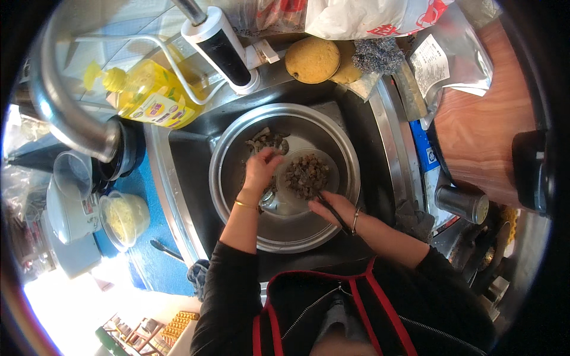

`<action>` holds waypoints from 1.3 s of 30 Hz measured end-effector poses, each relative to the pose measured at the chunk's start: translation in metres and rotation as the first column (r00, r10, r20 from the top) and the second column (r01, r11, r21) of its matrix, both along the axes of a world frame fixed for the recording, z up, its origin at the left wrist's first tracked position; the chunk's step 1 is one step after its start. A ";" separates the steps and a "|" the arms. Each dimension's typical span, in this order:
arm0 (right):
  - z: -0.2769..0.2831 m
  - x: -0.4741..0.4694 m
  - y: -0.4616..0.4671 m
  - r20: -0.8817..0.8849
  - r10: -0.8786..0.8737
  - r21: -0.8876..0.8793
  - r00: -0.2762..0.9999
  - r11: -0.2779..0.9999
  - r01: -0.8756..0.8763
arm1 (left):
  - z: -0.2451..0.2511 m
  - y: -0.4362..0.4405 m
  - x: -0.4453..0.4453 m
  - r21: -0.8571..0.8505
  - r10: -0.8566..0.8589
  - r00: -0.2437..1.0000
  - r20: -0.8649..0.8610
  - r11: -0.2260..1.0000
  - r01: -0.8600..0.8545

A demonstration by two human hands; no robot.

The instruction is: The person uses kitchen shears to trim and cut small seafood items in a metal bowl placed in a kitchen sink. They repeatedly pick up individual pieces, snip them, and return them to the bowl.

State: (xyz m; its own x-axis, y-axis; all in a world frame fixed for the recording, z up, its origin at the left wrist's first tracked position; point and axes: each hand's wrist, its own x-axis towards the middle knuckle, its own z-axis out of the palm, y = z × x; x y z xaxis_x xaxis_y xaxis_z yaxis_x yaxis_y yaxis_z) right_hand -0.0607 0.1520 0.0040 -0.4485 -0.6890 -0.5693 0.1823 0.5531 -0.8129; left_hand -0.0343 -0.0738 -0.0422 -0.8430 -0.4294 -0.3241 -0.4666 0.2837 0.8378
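Note:
A wide stainless steel basin [285,244] sits in the sink in front of me. Inside it, to the right, is a translucent plastic bowl [289,205] heaped with small grey-brown food pieces [307,175]. Greyish pieces that look like raw shrimp [267,139] lie along the basin's far left side. My left hand [262,167] is over them, fingers bent together near the bowl's left rim; whether anything is pinched there is hidden. My right hand [331,205] grips a black-handled tool [333,209] at the bowl's near right edge. Something shiny [268,198] shows below my left hand.
A curved metal faucet [75,120] and a yellow pump bottle of liquid soap [156,95] stand left of the sink [383,133]. Behind it are yellow round sponges [312,60] and a steel scourer [377,55]. A tub of pale shreds [122,220] sits left; a dark cylinder [462,204] lies right.

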 end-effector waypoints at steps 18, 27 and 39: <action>0.024 0.002 -0.001 0.014 0.070 0.006 0.997 0.998 -0.070 | 0.076 0.066 0.045 0.574 0.132 0.979 0.155 0.794 -0.198; 0.021 0.004 0.002 0.209 -0.083 0.011 0.974 0.997 0.082 | 0.056 0.090 0.049 0.692 0.495 0.866 0.071 0.600 -0.401; 0.013 0.008 -0.004 0.135 0.059 0.007 0.989 0.998 -0.060 | 0.063 0.085 0.043 0.595 0.415 0.908 0.050 0.718 -0.361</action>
State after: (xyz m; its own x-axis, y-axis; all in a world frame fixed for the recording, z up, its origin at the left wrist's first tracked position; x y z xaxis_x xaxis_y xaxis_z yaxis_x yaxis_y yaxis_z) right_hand -0.0527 0.1479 0.0169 -0.3251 -0.7058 -0.6294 0.2564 0.5748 -0.7771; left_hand 0.0091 0.0111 0.0210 -0.6791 -0.4770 -0.5579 -0.3495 -0.4582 0.8172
